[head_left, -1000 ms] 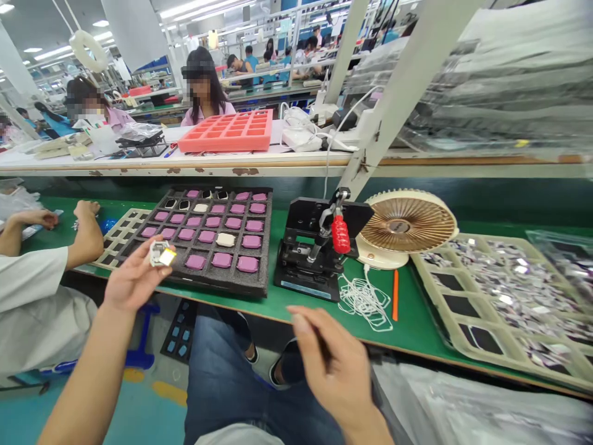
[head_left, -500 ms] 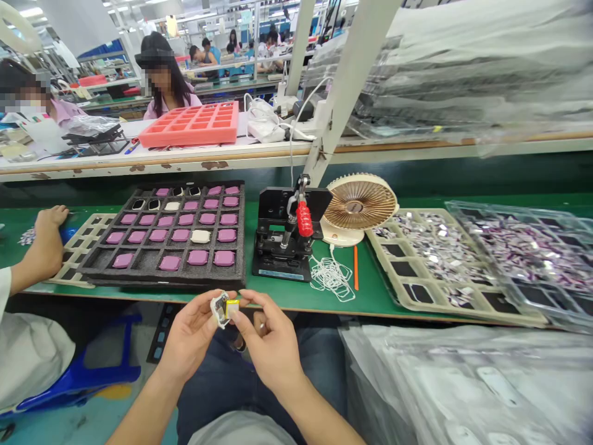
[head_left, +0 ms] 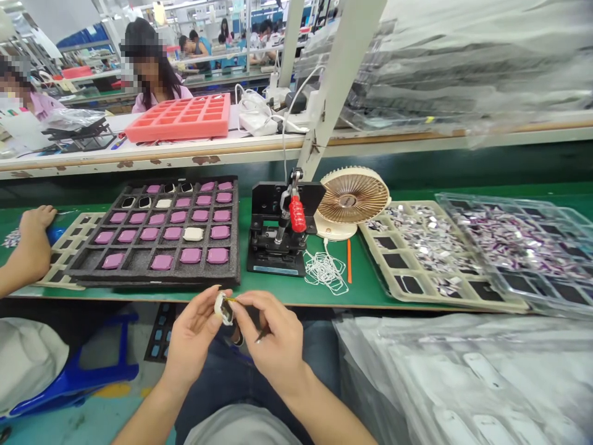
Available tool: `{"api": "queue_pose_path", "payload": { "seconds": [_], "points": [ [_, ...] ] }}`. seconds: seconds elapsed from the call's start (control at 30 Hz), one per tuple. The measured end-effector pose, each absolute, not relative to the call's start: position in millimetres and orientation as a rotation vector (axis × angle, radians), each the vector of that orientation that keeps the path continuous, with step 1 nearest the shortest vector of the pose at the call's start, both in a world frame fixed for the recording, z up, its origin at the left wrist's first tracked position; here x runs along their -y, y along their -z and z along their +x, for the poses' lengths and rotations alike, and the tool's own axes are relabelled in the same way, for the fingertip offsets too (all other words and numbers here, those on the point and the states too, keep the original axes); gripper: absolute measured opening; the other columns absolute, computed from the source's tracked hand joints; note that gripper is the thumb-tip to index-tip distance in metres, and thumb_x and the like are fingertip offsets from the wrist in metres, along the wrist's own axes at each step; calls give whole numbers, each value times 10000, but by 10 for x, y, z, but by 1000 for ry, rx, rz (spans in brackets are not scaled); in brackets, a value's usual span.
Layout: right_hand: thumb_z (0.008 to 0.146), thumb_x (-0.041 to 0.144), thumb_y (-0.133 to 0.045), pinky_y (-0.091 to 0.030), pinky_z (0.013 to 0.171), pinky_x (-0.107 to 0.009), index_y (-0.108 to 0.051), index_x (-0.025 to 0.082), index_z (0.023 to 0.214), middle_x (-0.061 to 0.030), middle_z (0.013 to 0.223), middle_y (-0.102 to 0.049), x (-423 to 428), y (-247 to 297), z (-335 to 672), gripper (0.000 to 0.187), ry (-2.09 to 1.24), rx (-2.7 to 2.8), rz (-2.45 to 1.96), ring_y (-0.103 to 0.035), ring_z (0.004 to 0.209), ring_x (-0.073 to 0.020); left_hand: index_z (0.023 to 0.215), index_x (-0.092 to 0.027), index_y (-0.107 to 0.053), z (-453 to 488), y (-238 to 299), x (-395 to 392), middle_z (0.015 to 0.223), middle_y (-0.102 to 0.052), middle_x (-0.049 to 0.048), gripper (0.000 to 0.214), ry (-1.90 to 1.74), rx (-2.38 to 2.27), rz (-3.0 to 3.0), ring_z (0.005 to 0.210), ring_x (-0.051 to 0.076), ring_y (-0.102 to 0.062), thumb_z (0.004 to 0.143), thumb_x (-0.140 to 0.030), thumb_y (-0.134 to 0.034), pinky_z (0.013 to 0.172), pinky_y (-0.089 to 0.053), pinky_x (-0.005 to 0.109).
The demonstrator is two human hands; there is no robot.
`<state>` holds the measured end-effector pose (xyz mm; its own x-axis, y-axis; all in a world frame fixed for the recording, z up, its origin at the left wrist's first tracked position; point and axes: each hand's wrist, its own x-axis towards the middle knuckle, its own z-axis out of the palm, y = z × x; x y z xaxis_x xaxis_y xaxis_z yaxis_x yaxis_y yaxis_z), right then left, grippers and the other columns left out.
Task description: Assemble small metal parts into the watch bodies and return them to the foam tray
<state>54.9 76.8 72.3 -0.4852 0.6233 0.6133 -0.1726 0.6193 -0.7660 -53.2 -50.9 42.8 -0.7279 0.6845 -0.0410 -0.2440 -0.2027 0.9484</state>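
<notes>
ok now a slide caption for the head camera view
Left hand holding a white casing, right hand pinching a small yellowish part beside it, before a dark tray and red-handled fixture.

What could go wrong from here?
The left hand pinches a small white rounded casing, seemingly beyond the edge of the green bench, so it could drop. The thin yellow-edged part in the right hand might bend if pressed. The tangled white cable nearby could snag that hand.

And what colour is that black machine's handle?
The handle is bright red, best in the head view.
</notes>
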Motion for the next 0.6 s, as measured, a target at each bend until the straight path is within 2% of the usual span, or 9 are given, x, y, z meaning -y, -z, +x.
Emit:
{"api": "queue_pose_path", "payload": {
  "seconds": [0.1,0.2,0.4,0.5,0.6],
  "points": [
    [918,26,-739,-654,846,-286,-732,198,1099,-74,1030,-815,-760,-613,548,250,-982,1840,-170,-794,964,-195,1286,-246,-755,-526,-436,489,1337,-763,137,414,-2003,-1447,464,1256,268,-715,882,-260,-841,1066,-579,349],
    [930,30,-730,-662,917,-294,-753,212,1176,-80,1121,-813,-748,-537,570,307,-1111,1825,-130,-789,1049,-200,1248,-236,-774,-529,-426,490,1355,-750,151,409,-2025,-1419,423,1250,284,-718,851,-261,-869,1038,-597,346],
    [946,136,-760,-666,853,-305,-798,245,1112,-74,1070,-796,-750,-515,569,202,-1331,1750,-228,-779,973,-196,1211,-233,-789,-484,-389,482,1363,-743,154,378,-2049,-1364,405,1229,279,-731,843,-244,-876,1007,-610,321],
    [936,157,-778,-662,820,-298,-793,231,1062,-71,1009,-785,-740,-501,561,146,-1298,1738,-257,-774,916,-189,1183,-241,-797,-439,-373,452,1342,-757,139,364,-2077,-1349,393,1193,257,-749,831,-237,-888,981,-615,286],
    [942,146,-771,-656,850,-285,-783,226,1098,-81,1071,-779,-748,-482,584,176,-1173,1823,-230,-777,962,-183,1179,-247,-799,-425,-364,436,1322,-770,124,352,-2110,-1334,382,1180,235,-755,837,-239,-884,974,-610,256]
  ]
}}
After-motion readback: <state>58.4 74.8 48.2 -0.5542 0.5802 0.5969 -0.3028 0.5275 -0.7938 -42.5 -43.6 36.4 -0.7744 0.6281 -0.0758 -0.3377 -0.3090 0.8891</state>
